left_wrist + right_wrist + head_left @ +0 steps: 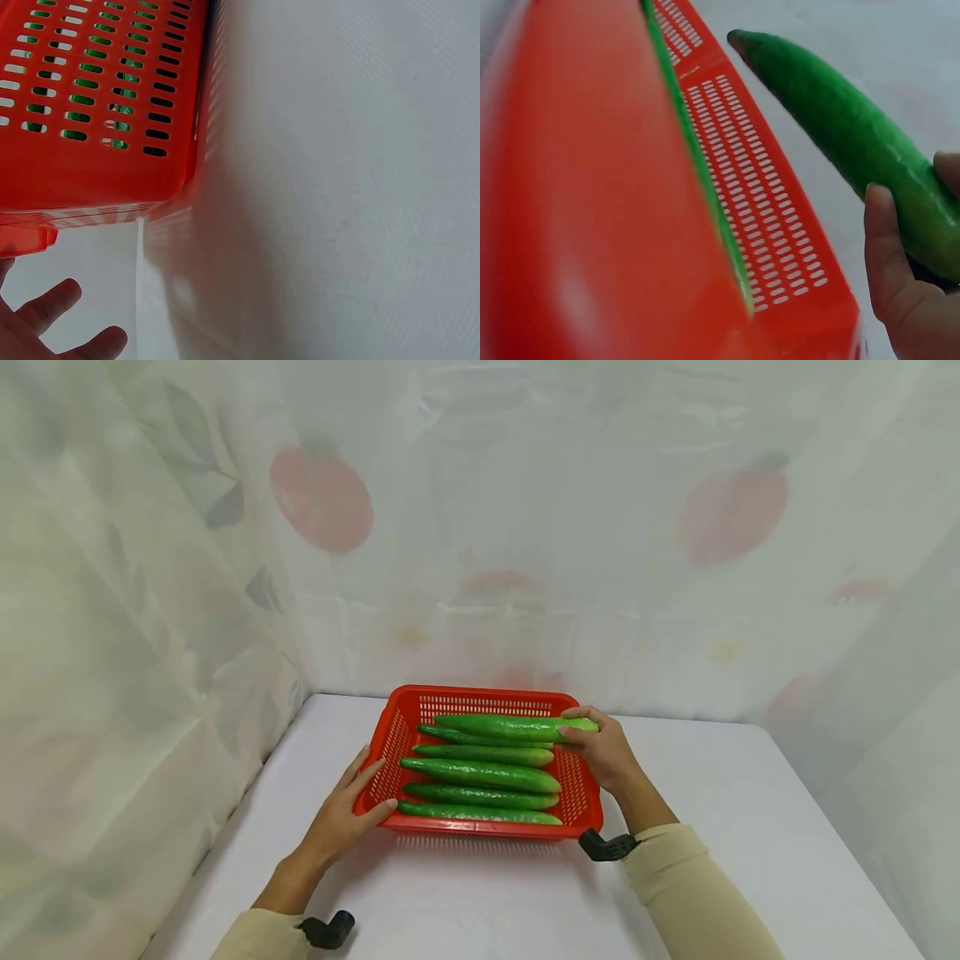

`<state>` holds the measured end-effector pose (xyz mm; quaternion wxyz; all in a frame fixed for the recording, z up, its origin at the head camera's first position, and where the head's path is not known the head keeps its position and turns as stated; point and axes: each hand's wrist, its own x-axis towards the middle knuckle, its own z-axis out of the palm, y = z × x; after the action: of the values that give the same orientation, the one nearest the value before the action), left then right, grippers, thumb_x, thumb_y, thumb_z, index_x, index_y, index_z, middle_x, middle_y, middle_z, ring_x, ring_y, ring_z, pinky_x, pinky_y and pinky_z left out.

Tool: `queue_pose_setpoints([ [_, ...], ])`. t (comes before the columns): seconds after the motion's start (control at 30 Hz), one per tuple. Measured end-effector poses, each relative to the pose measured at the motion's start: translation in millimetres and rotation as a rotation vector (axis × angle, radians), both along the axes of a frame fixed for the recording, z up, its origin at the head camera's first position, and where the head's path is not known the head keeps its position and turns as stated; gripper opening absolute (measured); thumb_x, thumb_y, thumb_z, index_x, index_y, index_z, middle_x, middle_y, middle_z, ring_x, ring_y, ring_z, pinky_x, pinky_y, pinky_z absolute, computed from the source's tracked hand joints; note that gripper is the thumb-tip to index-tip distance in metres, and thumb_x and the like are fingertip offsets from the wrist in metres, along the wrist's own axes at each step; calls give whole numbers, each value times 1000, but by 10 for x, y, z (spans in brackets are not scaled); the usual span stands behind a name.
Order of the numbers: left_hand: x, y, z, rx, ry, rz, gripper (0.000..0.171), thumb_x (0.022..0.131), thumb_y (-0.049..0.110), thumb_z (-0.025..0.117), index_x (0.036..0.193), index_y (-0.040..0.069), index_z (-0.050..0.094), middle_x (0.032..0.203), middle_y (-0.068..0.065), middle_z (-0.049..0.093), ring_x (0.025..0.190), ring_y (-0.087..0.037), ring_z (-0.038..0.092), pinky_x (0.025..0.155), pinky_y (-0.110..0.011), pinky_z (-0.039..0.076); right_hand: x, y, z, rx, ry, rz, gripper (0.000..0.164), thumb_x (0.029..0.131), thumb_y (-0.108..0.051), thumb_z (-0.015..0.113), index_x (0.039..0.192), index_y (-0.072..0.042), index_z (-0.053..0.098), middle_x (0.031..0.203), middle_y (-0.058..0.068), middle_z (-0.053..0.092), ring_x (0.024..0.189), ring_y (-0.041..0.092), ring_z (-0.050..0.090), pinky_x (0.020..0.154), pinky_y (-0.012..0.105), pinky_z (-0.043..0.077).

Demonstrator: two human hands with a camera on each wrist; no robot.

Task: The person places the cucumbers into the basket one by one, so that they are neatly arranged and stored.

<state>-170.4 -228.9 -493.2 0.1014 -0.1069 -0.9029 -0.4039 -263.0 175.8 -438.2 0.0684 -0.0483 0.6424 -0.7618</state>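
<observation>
A red plastic basket (390,727) with slotted walls holds several green cucumbers (480,774) lying side by side, lengthwise from left to right. My right hand (606,752) grips one more cucumber (502,725) by its pale right end, thumb on the near side and fingers over the far side. That cucumber (847,120) is raised over the back part of the basket, its dark tip pointing left. At the basket's left rim, my left hand (341,818) rests with fingers spread and thumb by the front left corner. Its outer fingers (51,304) extend straight outside the basket wall.
The basket stands on a white table (457,902) near its back edge. Pale sheeting with fruit prints (525,527) hangs behind the table and along both sides. A black wrist mount (328,931) sits on the left wrist, another (606,846) on the right.
</observation>
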Motion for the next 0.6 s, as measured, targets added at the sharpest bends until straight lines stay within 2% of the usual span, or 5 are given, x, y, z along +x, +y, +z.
queue_pose_setpoints([
  [0.23,-14,31,-15,1,-1,-2,70,87,43,68,146,13,45,159,-1,17,137,-38,27,93,-62,39,-18,-44,-82,61,8,36,34,92,0,63,123,11,53,115,20,51,92,28,62,86,50,49],
  [0.4,-14,26,-19,-5,11,-7,69,87,42,68,145,12,45,159,-2,18,137,-38,27,94,-64,37,-6,-100,-78,85,17,74,37,92,4,60,126,15,50,118,24,48,93,30,60,87,55,46],
  [0.6,-26,-2,-38,-11,12,2,70,87,41,69,146,13,44,159,-2,17,137,-39,26,94,-66,36,-20,-148,-73,105,8,112,31,93,4,59,122,12,55,118,25,50,95,33,61,90,59,43],
])
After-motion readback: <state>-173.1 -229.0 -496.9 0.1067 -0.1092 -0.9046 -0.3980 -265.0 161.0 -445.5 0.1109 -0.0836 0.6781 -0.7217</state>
